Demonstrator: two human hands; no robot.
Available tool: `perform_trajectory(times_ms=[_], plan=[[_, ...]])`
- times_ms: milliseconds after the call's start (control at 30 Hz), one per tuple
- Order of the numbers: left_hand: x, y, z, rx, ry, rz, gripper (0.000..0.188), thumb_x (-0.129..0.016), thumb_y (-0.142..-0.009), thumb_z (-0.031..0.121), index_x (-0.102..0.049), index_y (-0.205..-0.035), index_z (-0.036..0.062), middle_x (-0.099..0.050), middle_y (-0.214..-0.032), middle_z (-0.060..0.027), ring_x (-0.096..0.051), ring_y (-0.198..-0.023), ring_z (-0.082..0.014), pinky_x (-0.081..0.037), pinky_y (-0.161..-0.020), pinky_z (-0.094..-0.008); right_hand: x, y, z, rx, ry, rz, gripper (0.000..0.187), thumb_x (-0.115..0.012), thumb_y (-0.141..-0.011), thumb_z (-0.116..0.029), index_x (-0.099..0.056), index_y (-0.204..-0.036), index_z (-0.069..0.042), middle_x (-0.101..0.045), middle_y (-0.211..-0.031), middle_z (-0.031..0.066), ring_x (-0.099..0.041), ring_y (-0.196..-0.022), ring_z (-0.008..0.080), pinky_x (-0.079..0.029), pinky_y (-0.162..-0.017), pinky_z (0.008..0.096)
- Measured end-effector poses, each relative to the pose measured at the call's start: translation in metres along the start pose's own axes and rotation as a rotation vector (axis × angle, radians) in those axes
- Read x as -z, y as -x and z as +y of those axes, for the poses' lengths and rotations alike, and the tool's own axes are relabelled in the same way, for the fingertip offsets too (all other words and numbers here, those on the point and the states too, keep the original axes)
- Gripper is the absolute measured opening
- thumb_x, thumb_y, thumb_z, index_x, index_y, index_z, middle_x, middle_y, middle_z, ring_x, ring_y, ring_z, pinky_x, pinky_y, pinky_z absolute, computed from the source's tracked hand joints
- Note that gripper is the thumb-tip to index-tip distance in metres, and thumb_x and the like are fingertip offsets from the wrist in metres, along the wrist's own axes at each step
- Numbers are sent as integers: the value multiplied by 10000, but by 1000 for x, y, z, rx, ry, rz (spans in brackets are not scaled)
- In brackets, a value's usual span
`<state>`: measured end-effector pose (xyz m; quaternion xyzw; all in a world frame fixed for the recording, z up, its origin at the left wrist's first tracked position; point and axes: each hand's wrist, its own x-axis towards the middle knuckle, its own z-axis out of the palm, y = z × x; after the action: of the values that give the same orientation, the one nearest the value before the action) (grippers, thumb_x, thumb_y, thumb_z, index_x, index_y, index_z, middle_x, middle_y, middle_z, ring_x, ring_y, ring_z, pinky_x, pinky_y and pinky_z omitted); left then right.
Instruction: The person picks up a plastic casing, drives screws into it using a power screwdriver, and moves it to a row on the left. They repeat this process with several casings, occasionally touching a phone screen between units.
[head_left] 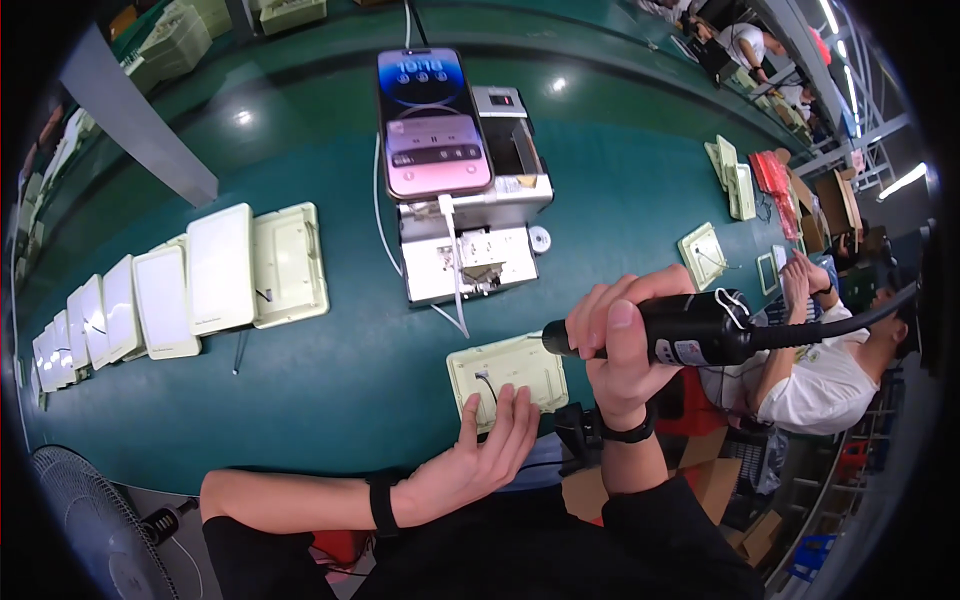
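My right hand (628, 335) is closed round a black electric screwdriver (695, 328), its cable running off to the right. The tool lies nearly level, its tip at the far right corner of a pale cream plastic housing (462, 372). Whether the tip touches a screw is too small to tell. Along the housing's near edge rest the stretched fingers of my left hand (490, 435), pressed lightly on it rather than wrapped round it. A short dark wire (487, 385) shows inside the housing, beside those fingers.
Beyond the housing stands a metal machine (470, 265) with a phone (433, 125) propped on it. A row of overlapping cream panels (160, 300) lies to the left. More housings (703, 255) sit at the right, near a co-worker (830, 370). A fan (95, 520) stands lower left.
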<state>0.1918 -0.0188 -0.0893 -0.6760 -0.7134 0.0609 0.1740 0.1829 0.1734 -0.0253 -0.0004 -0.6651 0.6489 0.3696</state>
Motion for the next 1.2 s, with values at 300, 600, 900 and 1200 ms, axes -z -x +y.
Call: perform_trajectory(times_ms=[300,600,900,1200], plan=[[-3,2,7,13,-37,29,527,-483,-983,306,-611,-1386,-8,-613,-1429,-235,-599,-1330,-352,-582,-959,-508,5,4,0,28,-35,-79,225,-647,-993,-106,-432,-1000,-39,-488,-652,47,-456,-502,133,-445,-482,306],[72,1,-59,-52,778,184,549,-690,-899,296,-617,-1346,-15,-540,-1478,-230,-571,-1329,-364,-534,-1023,-495,25,-13,-18,98,-10,81,174,-632,-988,-70,-465,-1024,-34,-505,-669,41,-487,-509,126,-456,-501,293],[62,-31,-201,536,320,454,642,-812,-783,366,-655,-1349,107,-419,-1551,-201,-320,-1481,-465,-289,-1212,-632,53,1,12,26,96,230,147,-626,-982,-41,-488,-1031,-31,-521,-669,37,-509,-504,118,-464,-505,289],[61,-32,-203,583,261,481,653,-724,-865,520,-658,-1343,81,-395,-1565,-219,-341,-1471,-465,-257,-1209,-669,54,-1,15,10,62,233,148,-625,-973,-41,-485,-1020,-33,-517,-663,38,-501,-497,117,-457,-502,281]])
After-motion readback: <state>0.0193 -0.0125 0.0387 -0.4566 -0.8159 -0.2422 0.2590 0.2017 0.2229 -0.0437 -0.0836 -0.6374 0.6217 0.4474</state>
